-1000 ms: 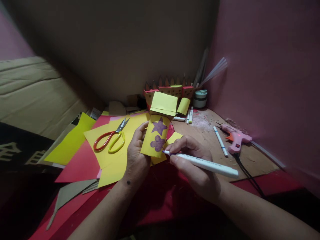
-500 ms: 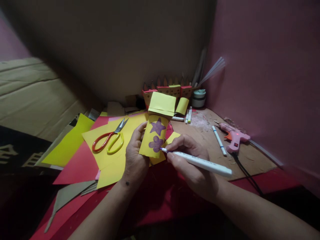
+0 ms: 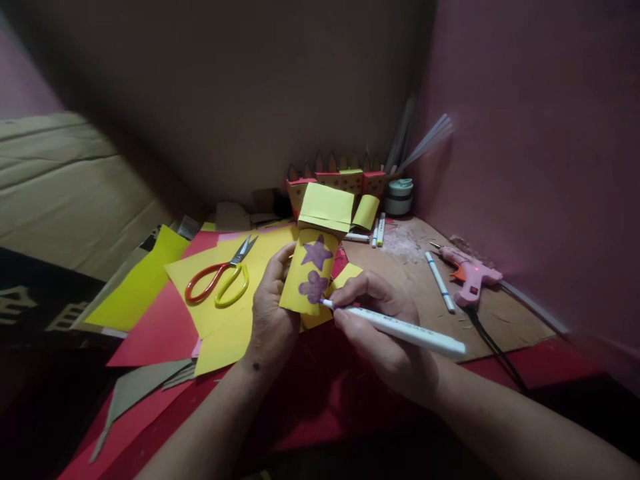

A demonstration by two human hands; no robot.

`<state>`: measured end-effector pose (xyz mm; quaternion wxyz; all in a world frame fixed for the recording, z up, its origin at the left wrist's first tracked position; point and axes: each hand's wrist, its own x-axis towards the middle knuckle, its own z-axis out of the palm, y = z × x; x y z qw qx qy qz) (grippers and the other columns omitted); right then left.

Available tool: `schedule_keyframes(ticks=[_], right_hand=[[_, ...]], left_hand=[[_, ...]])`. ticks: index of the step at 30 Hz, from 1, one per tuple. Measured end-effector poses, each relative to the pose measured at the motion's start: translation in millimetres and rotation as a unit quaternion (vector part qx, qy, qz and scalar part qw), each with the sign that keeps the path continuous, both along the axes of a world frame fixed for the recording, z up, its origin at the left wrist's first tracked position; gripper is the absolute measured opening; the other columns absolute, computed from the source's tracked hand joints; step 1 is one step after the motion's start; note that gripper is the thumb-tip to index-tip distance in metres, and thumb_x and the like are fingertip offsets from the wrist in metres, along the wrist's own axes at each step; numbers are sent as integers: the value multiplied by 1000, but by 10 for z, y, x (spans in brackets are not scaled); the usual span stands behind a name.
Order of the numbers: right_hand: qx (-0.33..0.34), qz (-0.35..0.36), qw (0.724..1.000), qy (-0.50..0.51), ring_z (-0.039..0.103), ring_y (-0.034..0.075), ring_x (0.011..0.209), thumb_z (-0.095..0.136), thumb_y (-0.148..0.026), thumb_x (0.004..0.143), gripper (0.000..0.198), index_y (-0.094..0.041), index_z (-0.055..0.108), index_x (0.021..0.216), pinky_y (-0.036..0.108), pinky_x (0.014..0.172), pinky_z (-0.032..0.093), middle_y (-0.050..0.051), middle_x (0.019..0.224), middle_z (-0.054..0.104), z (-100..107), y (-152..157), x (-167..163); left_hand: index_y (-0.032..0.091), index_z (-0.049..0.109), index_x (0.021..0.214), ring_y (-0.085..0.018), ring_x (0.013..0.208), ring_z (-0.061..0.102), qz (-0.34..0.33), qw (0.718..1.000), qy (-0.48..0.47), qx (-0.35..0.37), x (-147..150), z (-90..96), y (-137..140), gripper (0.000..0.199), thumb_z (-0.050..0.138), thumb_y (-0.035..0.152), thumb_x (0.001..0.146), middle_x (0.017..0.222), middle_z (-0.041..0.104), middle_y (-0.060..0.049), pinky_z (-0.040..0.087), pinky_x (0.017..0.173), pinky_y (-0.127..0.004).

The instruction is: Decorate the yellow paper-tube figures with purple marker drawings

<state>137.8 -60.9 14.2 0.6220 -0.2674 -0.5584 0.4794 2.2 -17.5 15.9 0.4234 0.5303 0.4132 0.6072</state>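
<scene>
My left hand (image 3: 274, 303) is closed around a yellow paper tube (image 3: 297, 287) topped by a boxy, pale yellow piece (image 3: 326, 205). Two purple shapes show on the tube's front: a star (image 3: 317, 253) above a flower (image 3: 313, 287). In a pinch, my right hand (image 3: 383, 320) holds a white marker (image 3: 405, 329). Its purple tip is at the tube's lower right, beside the flower; whether it touches the paper I cannot tell. To the left, scissors (image 3: 220, 283) with one red and one yellow handle lie on yellow paper (image 3: 235, 340).
A pink glue gun (image 3: 473, 270) and a capped marker (image 3: 440, 281) lie on cardboard (image 3: 500, 330) at right. Behind stand several decorated cardboard pieces (image 3: 327, 179), a curved yellow piece (image 3: 367, 211) and a lidded container (image 3: 399, 197). Red paper (image 3: 155, 333) lies at left.
The marker tip has shifted very slightly down and left along the flower's lower right edge. Both hands keep their grip; the whole view has moved a little.
</scene>
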Motion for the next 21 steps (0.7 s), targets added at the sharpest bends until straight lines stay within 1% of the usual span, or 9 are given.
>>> schedule_keyframes(ticks=[3,7,10,13,16,18,21], right_hand=[[19,-12,1000,-8,46,9,49,60,-11,81,12,-22,55,83,22,45,36,-7,60,51,10,-7,-8],[29,-17,999,-17,44,9,47,59,-11,80,11,-22,55,83,23,43,35,-7,57,49,26,-19,-7],[18,-15,1000,-1,43,9,47,59,-12,80,10,-21,56,82,22,44,34,-7,58,50,30,-23,-8],[2,-14,1000,18,41,8,48,60,-13,81,9,-21,55,81,21,45,32,-7,59,50,15,-12,-15],[-2,-19,1000,15,41,8,50,62,-13,81,10,-21,56,82,21,46,32,-7,60,49,-11,6,-19],[-5,-22,1000,9,41,8,50,62,-12,82,10,-21,56,83,21,46,32,-7,60,49,-23,11,-19],[-6,-15,1000,10,41,8,50,62,-11,82,11,-21,57,83,21,46,31,-7,60,49,-20,4,-17]], left_hand=[[22,65,126,-26,100,72,-3,1000,4,-7,-8,7,-7,56,82,42,76,128,71,-9,58,65,-28],[22,64,127,-25,102,72,-2,1000,6,-12,-3,23,-11,59,84,40,75,130,71,-9,57,67,-27],[21,64,127,-24,101,72,-5,1000,3,-7,5,21,-1,59,83,44,76,130,71,-9,56,65,-25],[21,65,125,-23,97,73,3,1000,5,0,11,13,13,57,83,44,77,123,73,-8,56,66,-25],[21,65,125,-22,93,73,7,1000,5,0,11,6,14,56,83,43,76,117,75,-7,57,68,-26],[22,65,125,-22,93,73,4,1000,1,-4,8,3,9,56,83,43,76,118,75,-7,58,70,-27],[22,64,126,-23,97,73,-3,1000,-6,-9,6,3,1,57,83,43,76,124,73,-8,58,71,-27]])
